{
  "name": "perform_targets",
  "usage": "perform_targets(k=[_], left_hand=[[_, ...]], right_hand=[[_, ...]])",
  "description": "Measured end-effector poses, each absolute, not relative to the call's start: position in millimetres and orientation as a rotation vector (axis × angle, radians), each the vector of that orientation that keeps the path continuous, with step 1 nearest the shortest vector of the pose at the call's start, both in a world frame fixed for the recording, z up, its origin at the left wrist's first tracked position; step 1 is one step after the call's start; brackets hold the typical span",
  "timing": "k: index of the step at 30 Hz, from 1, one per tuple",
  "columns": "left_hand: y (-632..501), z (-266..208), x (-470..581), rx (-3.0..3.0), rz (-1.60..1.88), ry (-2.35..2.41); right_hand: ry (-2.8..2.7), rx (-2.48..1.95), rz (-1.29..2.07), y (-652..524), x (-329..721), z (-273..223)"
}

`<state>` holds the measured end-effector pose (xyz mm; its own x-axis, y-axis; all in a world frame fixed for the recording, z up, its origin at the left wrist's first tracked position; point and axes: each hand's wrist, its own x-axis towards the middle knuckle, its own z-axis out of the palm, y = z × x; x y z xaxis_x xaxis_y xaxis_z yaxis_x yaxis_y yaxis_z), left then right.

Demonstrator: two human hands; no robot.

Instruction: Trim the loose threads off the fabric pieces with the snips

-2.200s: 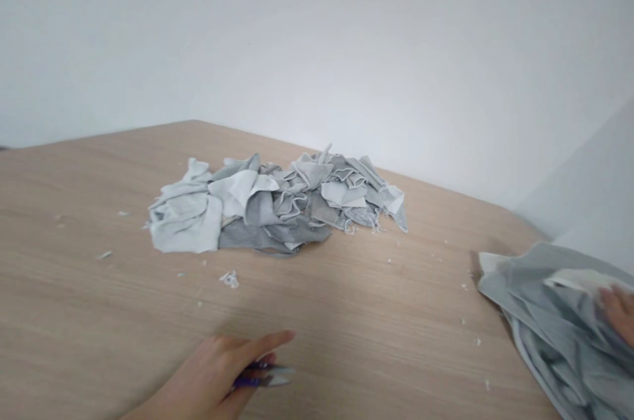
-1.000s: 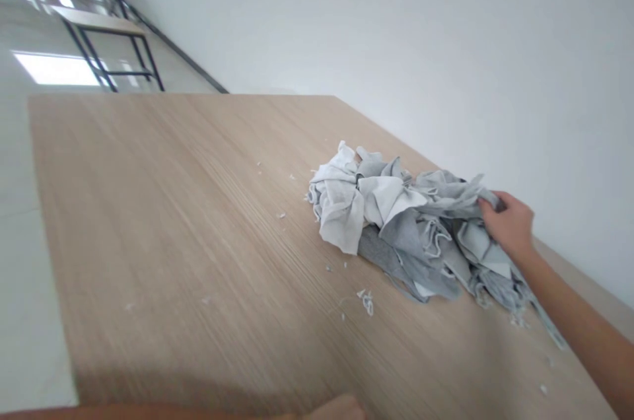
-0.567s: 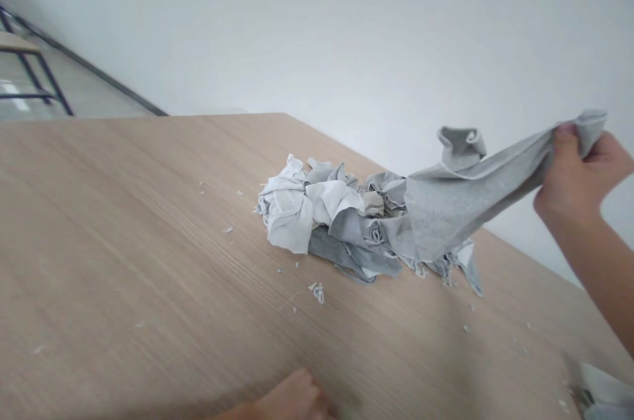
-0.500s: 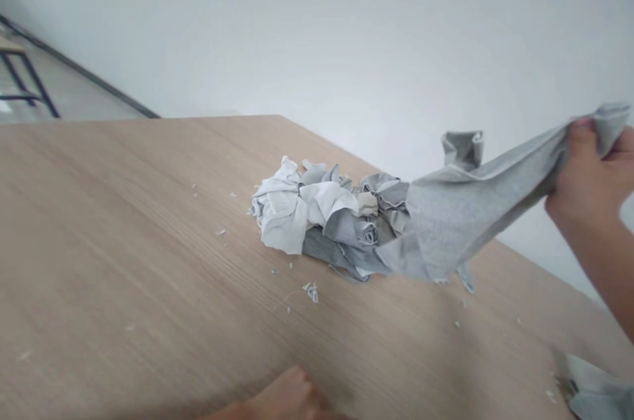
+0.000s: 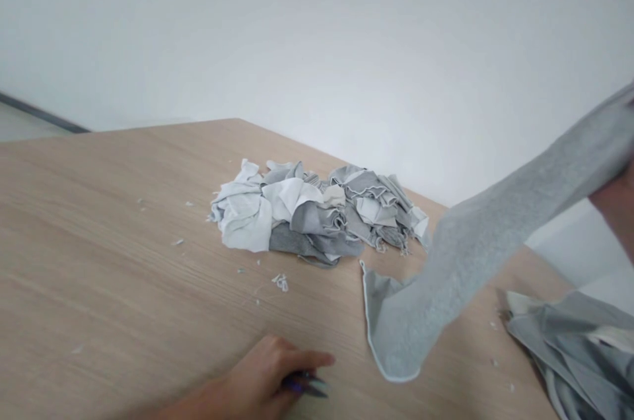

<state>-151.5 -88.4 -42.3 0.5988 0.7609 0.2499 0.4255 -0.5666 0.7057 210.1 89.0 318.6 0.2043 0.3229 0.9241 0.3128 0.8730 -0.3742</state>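
Note:
My right hand [image 5: 617,205] is at the right edge, mostly out of view. It holds up a long piece of grey cloth [image 5: 475,261] with a pale stitched edge, whose lower end hangs just over the table. At the bottom centre, my left hand [image 5: 270,370] is closed around small snips [image 5: 307,383]; a purple part and pointed blades stick out, and the index finger points right. Beyond the hands lies a heap of grey and white cloth pieces [image 5: 292,209], apart from the hanging cloth.
Another pile of grey cloth [image 5: 569,341] lies at the lower right. Scraps of white thread [image 5: 281,282] and lint are scattered over the wooden table [image 5: 123,261]. A pale wall [image 5: 297,43] rises behind the table's far edge.
My right hand has drawn the grey cloth right, away from the heap. My left hand has come further into view, showing the snips. The view has turned rightward.

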Motion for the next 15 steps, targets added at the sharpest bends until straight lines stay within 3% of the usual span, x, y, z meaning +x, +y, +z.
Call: perform_targets(k=[5, 7, 15], left_hand=[[-59, -17, -138, 1.822, 0.970, 1.088], [-35, 7, -125, 1.557, 1.080, 0.946], [48, 85, -31, 1.343, 0.788, 0.352]], right_hand=[[-1.367, -0.670, 0.181, 58, 207, 312], [-1.282, -0.703, 0.340, 43, 195, 302], [-1.252, -0.734, 0.918, -22, 161, 272]])
